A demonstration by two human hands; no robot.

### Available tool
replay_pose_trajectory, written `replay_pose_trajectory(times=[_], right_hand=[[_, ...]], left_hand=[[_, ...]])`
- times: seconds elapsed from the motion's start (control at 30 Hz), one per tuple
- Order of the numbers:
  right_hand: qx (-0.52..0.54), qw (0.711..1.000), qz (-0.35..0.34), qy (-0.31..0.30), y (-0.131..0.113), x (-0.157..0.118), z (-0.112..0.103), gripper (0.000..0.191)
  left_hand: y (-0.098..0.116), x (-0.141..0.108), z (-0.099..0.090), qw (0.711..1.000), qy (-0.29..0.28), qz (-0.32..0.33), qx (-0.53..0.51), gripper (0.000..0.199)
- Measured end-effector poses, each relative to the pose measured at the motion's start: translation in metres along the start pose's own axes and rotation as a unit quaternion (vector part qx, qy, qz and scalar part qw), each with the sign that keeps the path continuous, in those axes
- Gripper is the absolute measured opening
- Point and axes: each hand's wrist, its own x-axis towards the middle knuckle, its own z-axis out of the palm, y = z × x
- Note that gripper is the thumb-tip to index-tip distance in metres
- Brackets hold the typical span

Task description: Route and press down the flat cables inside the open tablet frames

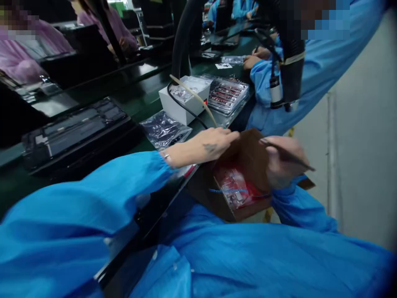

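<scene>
My left hand reaches over the bench edge, its bent fingers closed at the upper rim of an open brown cardboard box. On the box's other side, my right hand is closed round a slim, dark, pointed tool, blurred; its exact kind does not show. Inside the box lie clear and red plastic bags with small parts. A blue coiled cord crosses in front of them. What the left fingertips pinch is partly hidden.
A white box-shaped device with a red light stands on the dark green bench, beside stacked clear trays and a plastic bag. A black case lies left. A thick black hose arm hangs near a co-worker's blue sleeve.
</scene>
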Motion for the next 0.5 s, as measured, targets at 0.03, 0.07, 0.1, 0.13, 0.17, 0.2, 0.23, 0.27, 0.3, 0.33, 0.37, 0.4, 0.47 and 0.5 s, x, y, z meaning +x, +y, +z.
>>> replay_pose_trajectory(times=[0.03,0.07,0.1,0.13,0.17,0.2,0.23,0.27,0.3,0.33,0.37,0.4,0.47,0.5], right_hand=[[0.025,0.998,0.021,0.051,0.006,0.003,-0.008,0.018],[0.054,0.993,0.053,0.091,0.012,0.006,-0.015,0.018],[0.087,0.985,0.093,0.119,0.018,0.01,-0.021,0.019],[0.12,0.974,0.137,0.135,0.024,0.014,-0.025,0.022],[0.15,0.961,0.181,0.144,0.029,0.019,-0.03,0.025],[0.175,0.948,0.22,0.151,0.034,0.022,-0.033,0.028],[0.197,0.935,0.25,0.159,0.039,0.026,-0.035,0.03],[0.215,0.923,0.272,0.168,0.044,0.028,-0.037,0.031],[0.231,0.912,0.287,0.178,0.049,0.03,-0.037,0.032],[0.243,0.904,0.297,0.186,0.054,0.032,-0.037,0.032],[0.252,0.898,0.304,0.194,0.059,0.033,-0.036,0.03],[0.257,0.894,0.308,0.201,0.064,0.035,-0.036,0.027],[0.259,0.889,0.314,0.21,0.072,0.038,-0.035,0.02],[0.256,0.889,0.317,0.211,0.074,0.04,-0.034,0.019]], left_hand=[[0.003,0.026,0.01,0.991,0.025,-0.035,-0.125,0.043],[0.007,0.05,0.02,0.967,0.042,-0.076,-0.239,0.049],[0.011,0.071,0.028,0.95,0.041,-0.094,-0.294,0.054],[0.015,0.087,0.035,0.936,0.036,-0.11,-0.332,0.057],[0.019,0.099,0.04,0.929,0.028,-0.118,-0.351,0.059],[0.022,0.106,0.043,0.926,0.02,-0.119,-0.359,0.062],[0.024,0.106,0.044,0.92,0.016,-0.12,-0.372,0.064],[0.025,0.101,0.042,0.916,0.015,-0.12,-0.383,0.067],[0.026,0.09,0.039,0.911,0.016,-0.117,-0.395,0.069],[0.026,0.075,0.034,0.907,0.017,-0.111,-0.406,0.071],[0.025,0.056,0.026,0.904,0.019,-0.107,-0.413,0.071],[0.025,0.033,0.017,0.902,0.021,-0.097,-0.421,0.071],[0.023,-0.017,-0.004,0.912,0.022,-0.094,-0.399,0.067],[0.021,-0.044,-0.016,0.923,0.027,-0.105,-0.368,0.065]])
